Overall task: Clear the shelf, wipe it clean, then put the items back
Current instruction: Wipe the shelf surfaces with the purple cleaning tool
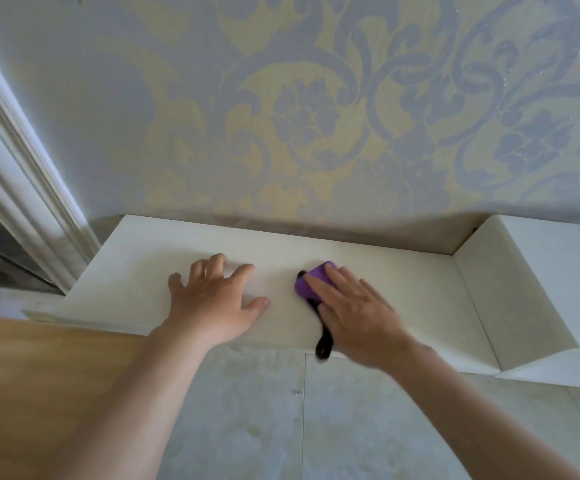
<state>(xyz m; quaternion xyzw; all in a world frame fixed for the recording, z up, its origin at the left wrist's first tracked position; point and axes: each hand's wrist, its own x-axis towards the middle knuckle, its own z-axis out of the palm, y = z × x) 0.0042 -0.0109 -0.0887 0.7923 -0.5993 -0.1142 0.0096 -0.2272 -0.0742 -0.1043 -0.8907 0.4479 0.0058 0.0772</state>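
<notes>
Left hand (212, 303) lies flat, grip wide, on white shelf (402, 289) below damask wallpaper (281, 116); right hand (354, 313) presses purple cloth (311, 282) flat-fingered.

Shelf, white flat board (402, 285): runs left to right along the foot of the damask-patterned wallpapered wall (281, 116), which stands directly behind it.
Side panel, white upright board (510, 289): closes the shelf's right end and meets the wall at the back corner.
Door frame, white moulded (21, 188): left of the shelf.
Worktop, light wooden (39, 368): before the shelf's left part.
Floor, pale tiled (350, 427): below the shelf's front edge.
Left hand (212, 303): flat on the shelf, left of centre.
Cloth, purple folded fabric (311, 282): on the shelf, near the left hand on its right, under the right hand (354, 317).
Strap, black loop (323, 344): trails from the cloth over the front edge.
</notes>
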